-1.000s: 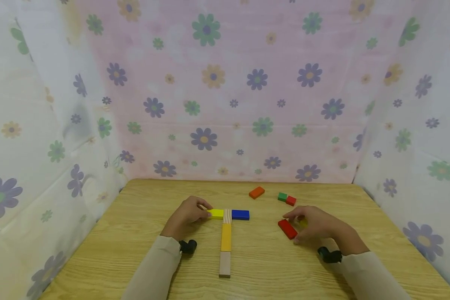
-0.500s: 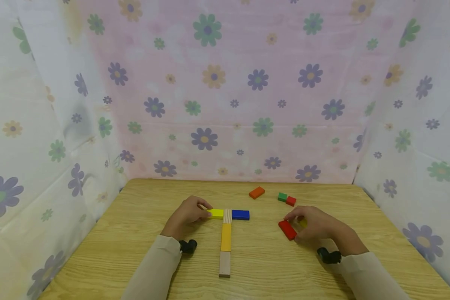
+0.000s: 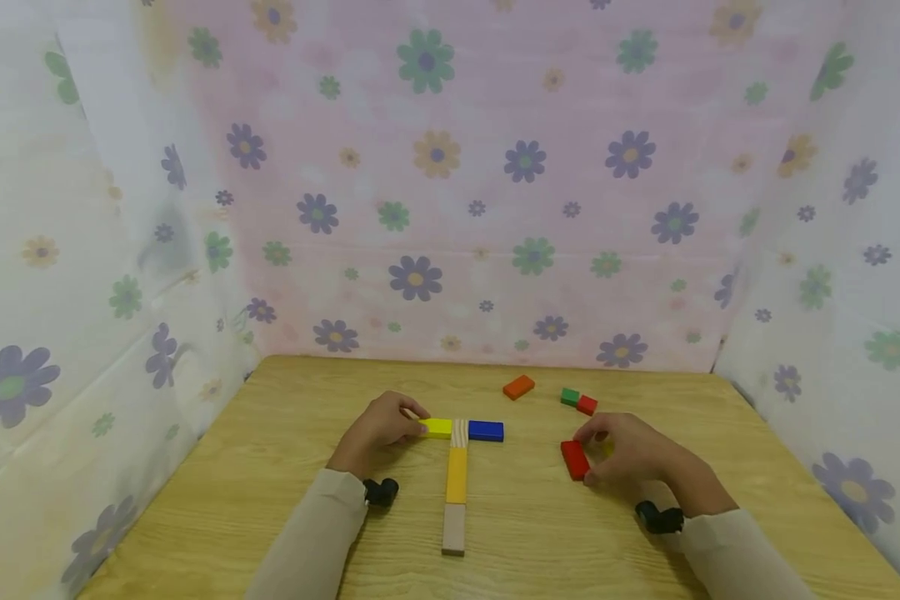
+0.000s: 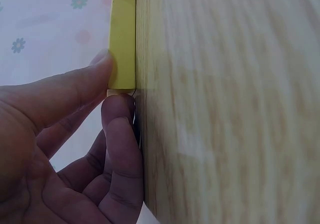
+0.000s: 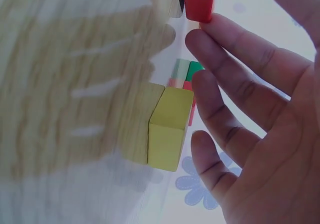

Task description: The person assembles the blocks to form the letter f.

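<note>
So the person's left hand point(image 3: 378, 429) is parked at the left end of a T-shaped row of blocks on the wooden surface point(image 3: 285, 467). The fingertips are curled in against the yellow block point(image 3: 437, 427). The left wrist view shows the thumb and a fingertip pressed on that block's near end, so it's a light pinch on the end rather than a full grab.

That yellow block lies flat and touches a small striped natural-wood block point(image 3: 459, 432), with a blue block point(image 3: 486, 431) touching on the other side. Those three make the top bar. Coming toward the person from the striped one is a longer orange-yellow block point(image 3: 457, 475), then a plain wood block point(image 3: 453, 529) at the bottom, all in a line.

The right hand point(image 3: 630, 454) is off to the right, well apart from the T. Its fingers are loosely curved around a red block point(image 3: 573, 459), with the fingertips touching its ends. A small yellow block point(image 5: 170, 126) sits under the palm, only really visible from the right wrist view, and the fingers there look relaxed and not clamped on it.

Farther back there's an orange block point(image 3: 519, 387) on its own, plus a little green block point(image 3: 569, 397) touching a little red block point(image 3: 587, 405). Flower-print cloth walls point(image 3: 450, 183) surround the whole setup.
</note>
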Motion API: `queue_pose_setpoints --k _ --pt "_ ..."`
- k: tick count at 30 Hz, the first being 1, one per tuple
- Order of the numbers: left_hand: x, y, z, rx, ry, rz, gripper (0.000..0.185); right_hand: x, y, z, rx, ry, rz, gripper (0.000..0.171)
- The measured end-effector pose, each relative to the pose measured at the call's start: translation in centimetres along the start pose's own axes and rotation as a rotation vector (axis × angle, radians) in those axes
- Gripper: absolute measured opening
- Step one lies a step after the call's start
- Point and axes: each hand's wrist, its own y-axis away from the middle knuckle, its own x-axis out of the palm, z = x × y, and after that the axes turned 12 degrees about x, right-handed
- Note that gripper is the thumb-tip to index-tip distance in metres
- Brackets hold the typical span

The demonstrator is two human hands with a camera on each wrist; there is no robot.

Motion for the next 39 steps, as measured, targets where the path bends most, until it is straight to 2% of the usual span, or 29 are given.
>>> queue_pose_setpoints --k 4,16,24,31,39 --pt "0.1 -0.3 0.0 -0.025 -0.002 -0.009 0.019 -0.1 0.0 0.3 -0.001 0.002 -0.025 0.05" --pt "0.2 -0.5 0.6 0.008 -0.017 0.008 0.022 -0.2 -0.9 1.3 -0.059 0.049 -0.081 0.049" --pt "0.3 -0.5 0.4 -0.008 -0.028 0.002 0.02 -0.4 -2.2 2.8 -0.042 0.063 -0.084 0.052" --pt "0.2 -0.4 0.2 -0.009 -0.036 -0.001 0.022 -0.1 -3.5 4.2 -0.068 0.046 -0.104 0.051" --pt "0.2 -0.4 0.2 -0.018 -0.04 0.002 0.021 0.6 -4.9 5.5 -0.029 0.018 -0.138 0.056"
